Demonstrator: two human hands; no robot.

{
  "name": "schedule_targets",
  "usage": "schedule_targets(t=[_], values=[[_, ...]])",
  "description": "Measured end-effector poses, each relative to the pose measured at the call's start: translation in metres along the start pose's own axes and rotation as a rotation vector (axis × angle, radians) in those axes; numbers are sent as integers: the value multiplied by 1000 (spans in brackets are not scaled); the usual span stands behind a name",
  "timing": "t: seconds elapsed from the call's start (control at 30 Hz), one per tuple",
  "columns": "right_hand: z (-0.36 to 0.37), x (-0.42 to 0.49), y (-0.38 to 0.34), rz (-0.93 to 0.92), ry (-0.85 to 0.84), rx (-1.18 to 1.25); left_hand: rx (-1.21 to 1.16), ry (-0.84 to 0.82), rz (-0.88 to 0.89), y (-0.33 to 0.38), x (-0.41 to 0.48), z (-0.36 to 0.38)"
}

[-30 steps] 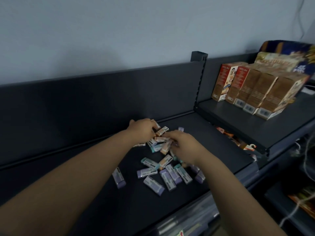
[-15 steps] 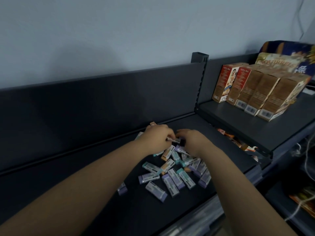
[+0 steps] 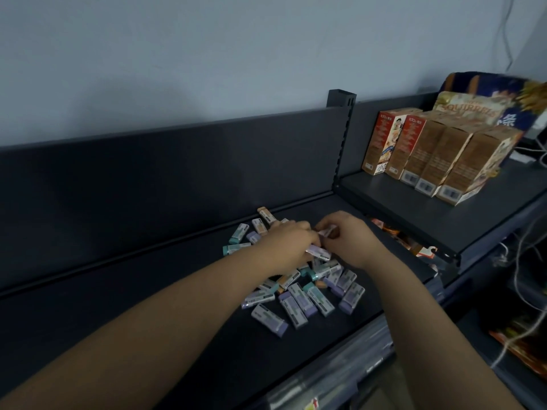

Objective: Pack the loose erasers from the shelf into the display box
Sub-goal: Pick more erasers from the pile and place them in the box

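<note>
So a pile of loose erasers [image 3: 299, 294] is spread over the dark shelf [image 3: 148, 291], roughly mid-depth and reaching toward the front edge, with a few strays [image 3: 239, 233] further back near the back panel. No common direction is kept: the ones nearest the front edge mostly have their long axis running from the back panel toward the front edge, tilted a bit to the right, while the teal one [image 3: 236, 248] on the left side of the heap lies almost parallel to the back panel. An orange-capped one [image 3: 265, 214] at the back points toward the rear corner by the shelf post.

The left hand [image 3: 288, 242] is laid over the middle of the pile, fingers curled down and closed around a purple-and-white eraser [image 3: 318, 252] whose end sticks out to the right, long axis roughly level across the shelf. The right hand [image 3: 346, 236] is just beside it, knuckles nearly touching, fingers pinched on another pale eraser [image 3: 327, 232]; only its end can be seen, so its direction can't really be told.

No display box for the erasers can be made out. A row of brown and red cartons [image 3: 429, 155] is stood on the higher shelf [image 3: 444, 220] to the right, well apart from the pile.
</note>
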State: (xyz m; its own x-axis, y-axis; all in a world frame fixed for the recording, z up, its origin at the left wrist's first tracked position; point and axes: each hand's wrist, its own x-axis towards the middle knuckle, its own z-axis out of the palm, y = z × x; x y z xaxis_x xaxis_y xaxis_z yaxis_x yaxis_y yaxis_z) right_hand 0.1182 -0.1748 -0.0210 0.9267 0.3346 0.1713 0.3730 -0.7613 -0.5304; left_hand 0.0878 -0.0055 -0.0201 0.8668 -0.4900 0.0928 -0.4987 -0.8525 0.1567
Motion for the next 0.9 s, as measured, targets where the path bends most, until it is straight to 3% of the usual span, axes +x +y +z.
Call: schedule_targets(t=[0.2,0.33,0.6,0.8,0.9], values=[[-1,-15,-20,49,33,482,-567,203,-122,-32,-53,-37],[8,-16,-58,6,-19,794,-799,280,-247,-52,-101,-54],[50,-15,-179,-129,-310,1187,-1022,434,-377,-101,-217,-82],[97,-26,-280,-243,-450,1156,-1054,554,-401,-140,-334,-100],[130,-37,-332,-294,-542,1169,-957,622,-441,-161,-397,-115]])
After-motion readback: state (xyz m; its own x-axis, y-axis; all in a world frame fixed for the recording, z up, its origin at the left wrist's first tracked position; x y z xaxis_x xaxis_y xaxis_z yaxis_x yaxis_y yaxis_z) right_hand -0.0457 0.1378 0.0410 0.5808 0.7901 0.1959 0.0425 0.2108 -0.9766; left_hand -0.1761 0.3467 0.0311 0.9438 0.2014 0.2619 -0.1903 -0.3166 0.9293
